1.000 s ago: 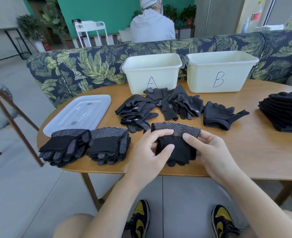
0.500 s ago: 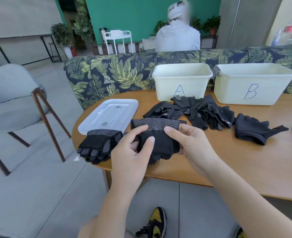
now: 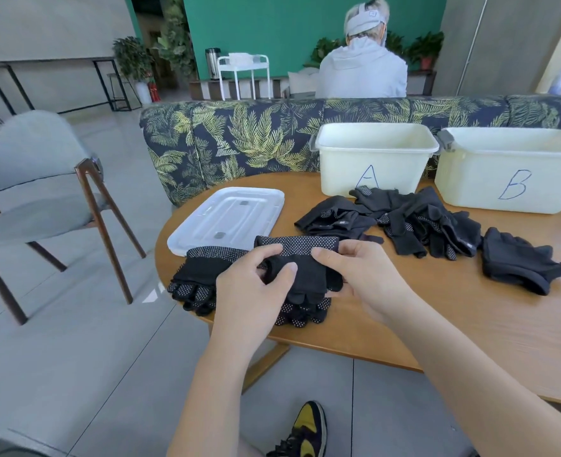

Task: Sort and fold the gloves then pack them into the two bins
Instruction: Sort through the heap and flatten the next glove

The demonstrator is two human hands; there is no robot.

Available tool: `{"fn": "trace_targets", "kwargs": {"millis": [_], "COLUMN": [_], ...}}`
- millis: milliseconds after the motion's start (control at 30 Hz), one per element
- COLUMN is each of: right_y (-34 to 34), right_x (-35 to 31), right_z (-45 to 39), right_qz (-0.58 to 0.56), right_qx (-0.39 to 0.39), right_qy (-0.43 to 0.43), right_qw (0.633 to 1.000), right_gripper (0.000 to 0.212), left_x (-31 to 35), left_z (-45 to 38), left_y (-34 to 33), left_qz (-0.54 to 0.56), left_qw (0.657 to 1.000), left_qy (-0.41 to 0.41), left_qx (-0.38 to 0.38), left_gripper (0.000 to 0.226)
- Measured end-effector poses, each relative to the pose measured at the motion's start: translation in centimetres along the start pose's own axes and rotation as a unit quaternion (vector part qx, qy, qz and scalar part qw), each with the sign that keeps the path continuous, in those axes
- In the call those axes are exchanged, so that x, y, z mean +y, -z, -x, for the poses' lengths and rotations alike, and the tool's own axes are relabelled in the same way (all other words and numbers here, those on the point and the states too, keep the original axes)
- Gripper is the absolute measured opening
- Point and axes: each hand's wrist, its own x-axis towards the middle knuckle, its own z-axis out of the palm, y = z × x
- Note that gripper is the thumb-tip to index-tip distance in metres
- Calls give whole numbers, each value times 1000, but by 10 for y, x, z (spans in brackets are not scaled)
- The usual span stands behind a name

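My left hand (image 3: 251, 285) and my right hand (image 3: 365, 278) both grip a folded black dotted glove (image 3: 300, 258) over the table's near left edge. Under it lies another folded dotted glove (image 3: 302, 311), partly hidden. A third folded dotted glove (image 3: 200, 278) lies just to the left. A loose heap of black gloves (image 3: 404, 219) sits in front of bin A (image 3: 374, 159). Bin B (image 3: 510, 173) stands to its right. A plain black glove (image 3: 520, 262) lies on the right.
A clear plastic lid (image 3: 229, 216) lies at the left of the wooden table (image 3: 470, 311). A leaf-patterned sofa (image 3: 239, 136) runs behind the bins, with a person seated beyond it. A grey chair (image 3: 38, 179) stands on the left.
Both hands have carried the folded dotted glove leftward over the second folded glove. My view has swung left, so the stack of dark gloves at the far right is out of sight.
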Motion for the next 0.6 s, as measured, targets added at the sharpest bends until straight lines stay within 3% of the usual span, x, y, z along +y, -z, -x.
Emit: {"fn": "trace_targets", "kwargs": {"millis": [400,467,600], "right_y": [-4,-3,0], "right_x": [6,5,17], "right_z": [-4,-2,-4], "right_qz": [119,214,401], "right_qx": [47,68,119], "right_qy": [31,53,99], "right_qw": [991,973,903], "right_gripper": [42,39,47], "left_x": [2,-1,-7], "left_z": [-4,-5,-8], "left_y": [1,0,-2], "left_qz": [-85,-122,-153], "left_qw": [996,992,987], "left_qy": [-14,-24,-19], "left_qx": [-5,-14,-46], "left_gripper": [34,36,39]}}
